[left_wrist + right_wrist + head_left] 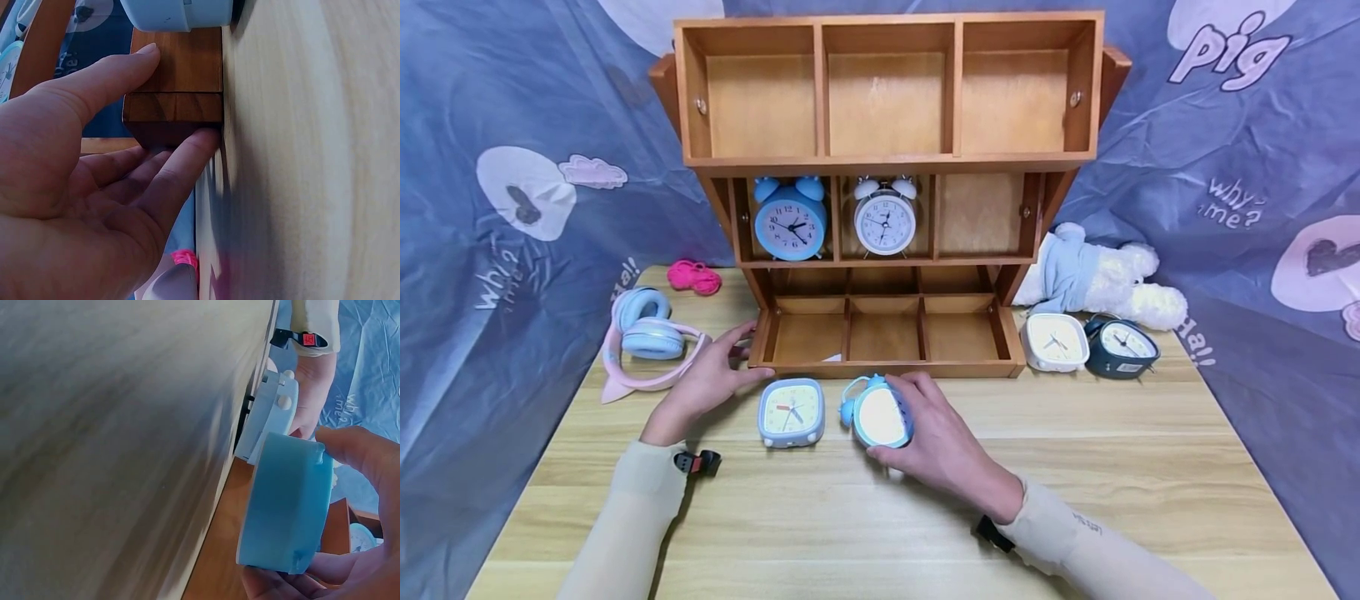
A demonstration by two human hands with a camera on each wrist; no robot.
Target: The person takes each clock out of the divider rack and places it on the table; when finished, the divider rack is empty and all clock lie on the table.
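My right hand [943,433] holds a light blue twin-bell alarm clock [880,417] by its rim, in front of the shelf. Glare whitens its dial in the head view; the right wrist view shows the rounded blue casing [284,506] between thumb and fingers. My left hand [707,379] grips the front left corner of the wooden shelf's bottom tray [887,369]. In the left wrist view, the thumb lies on its front face and the fingers touch its end. A blue-grey square alarm clock [792,414] stands on the table, between the hands.
The shelf's middle row holds a blue twin-bell clock [791,221] and a white one [885,221]. Headphones [651,337] and pink yarn [694,277] lie left. At right are a white square clock [1055,342], a dark green clock [1122,347] and a white plush toy [1105,275].
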